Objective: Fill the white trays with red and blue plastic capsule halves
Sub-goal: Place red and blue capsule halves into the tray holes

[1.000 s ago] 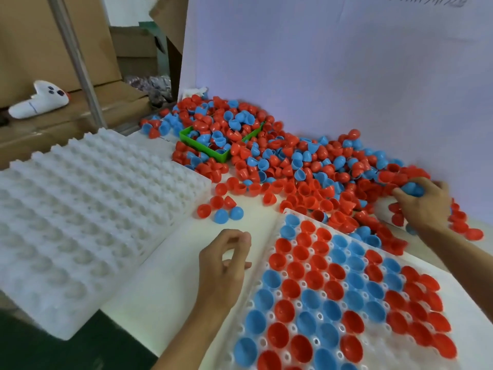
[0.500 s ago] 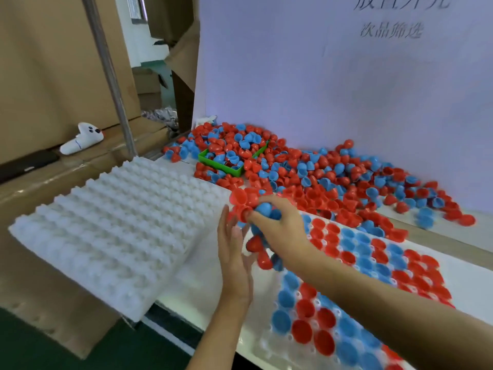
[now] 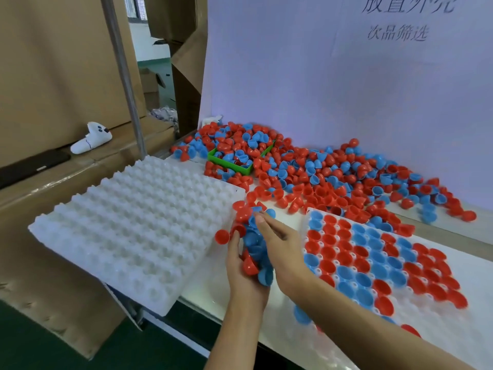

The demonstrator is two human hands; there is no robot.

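Our left hand [image 3: 241,265] and right hand [image 3: 280,244] cup a clutch of capsule halves [image 3: 254,249] between the bumpy white tray [image 3: 128,225] and the part-filled tray [image 3: 384,263]. We should keep our palms close and feed single halves into sockets. The loose pile [image 3: 320,177] crowds the tabletop [image 3: 213,287]; the green bin [image 3: 234,161] sits buried.

Two white trays: one tray [image 3: 128,231] on the left with nothing in its cups, and one tray [image 3: 432,324] on the right partly filled. Two hands: the left hand [image 3: 244,279] and the right hand [image 3: 282,247], with a cluster of red and blue capsule halves [image 3: 253,252] between them. One green bin [image 3: 230,162] sits in the loose pile of capsule halves [image 3: 333,180], too many to count. One white toy [image 3: 92,137] lies on one cardboard box [image 3: 40,193].
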